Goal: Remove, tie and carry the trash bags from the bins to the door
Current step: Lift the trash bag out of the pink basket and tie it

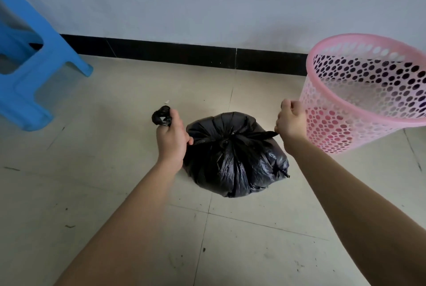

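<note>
A full black trash bag (235, 159) sits on the tiled floor in the middle of the view, its top gathered into a knot. My left hand (171, 138) is closed on one end of the bag's top, and a black tail sticks out above my fist. My right hand (291, 122) is closed on the other end, which is stretched taut from the knot. Both hands are pulled apart to either side of the bag. A pink perforated plastic bin (364, 94) stands to the right, with no bag in it, just behind my right hand.
A blue plastic stool (34, 66) stands at the left. A white wall with a black baseboard (184, 54) runs along the back. A small white scrap (166, 101) lies on the floor tiles beyond my left hand.
</note>
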Demonstrator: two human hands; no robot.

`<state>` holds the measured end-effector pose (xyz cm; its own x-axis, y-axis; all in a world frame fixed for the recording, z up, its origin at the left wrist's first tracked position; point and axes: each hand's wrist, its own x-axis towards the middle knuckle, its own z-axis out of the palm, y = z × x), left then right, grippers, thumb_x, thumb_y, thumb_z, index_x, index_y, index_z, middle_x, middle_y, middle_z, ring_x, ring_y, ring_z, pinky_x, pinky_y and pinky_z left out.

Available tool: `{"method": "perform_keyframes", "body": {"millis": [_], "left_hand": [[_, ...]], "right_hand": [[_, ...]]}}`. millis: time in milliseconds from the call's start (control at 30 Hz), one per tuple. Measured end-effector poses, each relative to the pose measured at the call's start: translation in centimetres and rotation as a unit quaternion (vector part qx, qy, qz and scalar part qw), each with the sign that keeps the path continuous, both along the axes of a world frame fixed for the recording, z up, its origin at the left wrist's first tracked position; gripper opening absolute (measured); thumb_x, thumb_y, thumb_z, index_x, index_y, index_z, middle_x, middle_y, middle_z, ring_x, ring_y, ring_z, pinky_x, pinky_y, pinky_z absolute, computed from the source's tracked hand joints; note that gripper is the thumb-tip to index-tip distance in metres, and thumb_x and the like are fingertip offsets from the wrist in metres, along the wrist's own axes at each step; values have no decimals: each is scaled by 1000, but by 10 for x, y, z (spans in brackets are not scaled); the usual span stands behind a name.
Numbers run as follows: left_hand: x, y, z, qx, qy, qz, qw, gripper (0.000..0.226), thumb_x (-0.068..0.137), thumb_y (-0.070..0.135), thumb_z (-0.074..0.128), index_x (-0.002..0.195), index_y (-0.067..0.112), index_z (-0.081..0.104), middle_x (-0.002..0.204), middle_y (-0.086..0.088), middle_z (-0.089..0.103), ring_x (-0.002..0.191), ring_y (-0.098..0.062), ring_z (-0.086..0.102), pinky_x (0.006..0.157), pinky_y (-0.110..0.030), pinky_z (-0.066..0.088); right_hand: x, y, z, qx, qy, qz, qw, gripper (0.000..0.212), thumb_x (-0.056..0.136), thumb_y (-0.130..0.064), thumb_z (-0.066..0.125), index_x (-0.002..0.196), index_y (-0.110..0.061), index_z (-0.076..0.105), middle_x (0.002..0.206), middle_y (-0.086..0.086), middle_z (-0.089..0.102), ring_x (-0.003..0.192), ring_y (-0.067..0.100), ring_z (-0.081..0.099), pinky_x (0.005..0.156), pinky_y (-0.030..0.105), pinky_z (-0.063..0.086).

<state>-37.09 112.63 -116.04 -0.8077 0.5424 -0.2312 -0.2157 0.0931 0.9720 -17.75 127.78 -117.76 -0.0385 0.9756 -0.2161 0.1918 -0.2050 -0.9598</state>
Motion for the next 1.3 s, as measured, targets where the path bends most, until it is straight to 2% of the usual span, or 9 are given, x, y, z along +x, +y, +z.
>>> {"method": "perform_keyframes", "body": {"millis": [200,300,433,533,633,733,867,1100,1300], "left_hand": [[7,16,21,8,121,-86,989,57,104,52,30,63,23,57,67,-2,63,73,-19,64,85,-40,53],[12,18,23,-58,157,-103,981,62,101,60,19,83,26,68,83,-4,68,86,-23,65,85,-41,51],[10,8,11,-234,185,-174,938,79,91,75,4,100,23,63,99,-7,66,97,-29,59,91,-41,44],[-1,2,-6,-305,229,-195,904,97,79,88,11,95,9,64,93,-10,68,93,-32,64,83,-39,48],[-2,-3,-16,-250,208,-228,917,56,85,67,58,75,12,62,67,2,66,67,-15,67,67,-28,49],[6,0,-16,-165,199,-219,941,10,88,28,72,81,21,69,73,9,70,67,-1,65,68,-21,48],[14,10,-9,-100,246,-139,954,23,94,31,66,77,17,66,79,-4,68,68,-8,64,63,-27,47],[18,26,21,60,88,-141,984,20,100,35,55,95,26,73,84,3,75,81,-12,68,71,-26,49],[14,25,-1,-41,-11,-189,981,23,103,23,49,106,16,71,68,4,50,64,-11,47,61,-25,33]], "right_hand": [[-19,0,52,45,145,100,983,20,103,-31,45,89,-16,46,60,-4,48,54,14,46,57,33,44],[-26,-5,63,92,172,139,971,16,101,-36,52,97,-20,57,74,-6,66,78,15,66,84,36,56],[-8,-13,38,45,39,237,970,67,86,-70,54,145,-39,42,149,-12,45,138,4,38,112,31,28],[5,-13,9,-29,-146,251,956,100,75,-88,43,152,-25,30,158,4,30,147,26,26,118,53,22],[6,-18,-12,15,-279,290,915,90,81,-86,30,143,-23,46,158,11,28,147,31,20,117,58,20],[-1,-20,-23,128,-240,287,919,75,85,-75,25,128,-23,58,142,9,48,135,32,38,110,57,33],[-21,-23,-11,209,-122,211,947,40,101,-42,40,100,-9,62,96,9,66,94,31,60,83,51,50],[-41,-33,4,171,-25,195,966,33,104,-36,42,98,-9,61,87,8,68,82,24,65,73,45,52],[-33,-32,0,315,-320,367,815,31,106,-30,36,83,-11,46,66,-4,45,70,24,45,77,39,37]]}}
